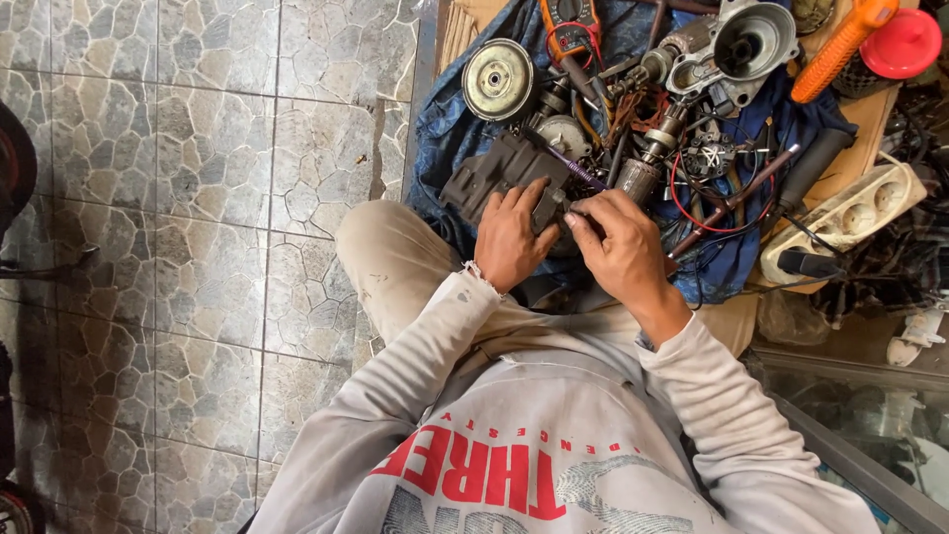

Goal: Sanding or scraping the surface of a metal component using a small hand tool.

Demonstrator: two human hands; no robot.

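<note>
1. A dark housing (509, 173), at 12 o'clock from the lap, is gripped by the left hand (511, 240).
2. Its near end is pinched by the right hand (618, 244).
3. A round disc (497, 79) lies at 12 o'clock from the housing.

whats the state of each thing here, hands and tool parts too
left hand: closed on the dark housing
right hand: fingertips pinching at the housing's edge
dark housing: lying on the blue cloth, partly covered by both hands
round metal disc: lying flat, loose
grey gear case: open, hollow side up
power strip: sockets unused
red lid: flat
</note>
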